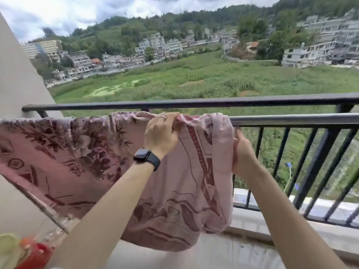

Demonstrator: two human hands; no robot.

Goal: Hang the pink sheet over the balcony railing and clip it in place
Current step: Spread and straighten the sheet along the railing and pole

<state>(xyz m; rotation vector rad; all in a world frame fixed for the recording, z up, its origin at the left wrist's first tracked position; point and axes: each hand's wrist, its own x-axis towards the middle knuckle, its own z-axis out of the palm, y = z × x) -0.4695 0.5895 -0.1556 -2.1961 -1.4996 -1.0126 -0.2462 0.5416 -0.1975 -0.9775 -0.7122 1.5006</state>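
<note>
Here, left hand (161, 133) pinches pink sheet (87, 152) (atop railing (291, 121)); right hand (243, 154) grips its edge.

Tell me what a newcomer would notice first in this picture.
The pink sheet with its dark red pattern, draped over the black railing, fills the left and centre. The left hand, a dark watch on its wrist, pinches the sheet's top edge at the rail, while the right hand grips its right edge below. Beyond lies a green field.

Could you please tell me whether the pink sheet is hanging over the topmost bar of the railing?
No, the sheet hangs over the lower bar, while the top bar above it is bare.
</note>
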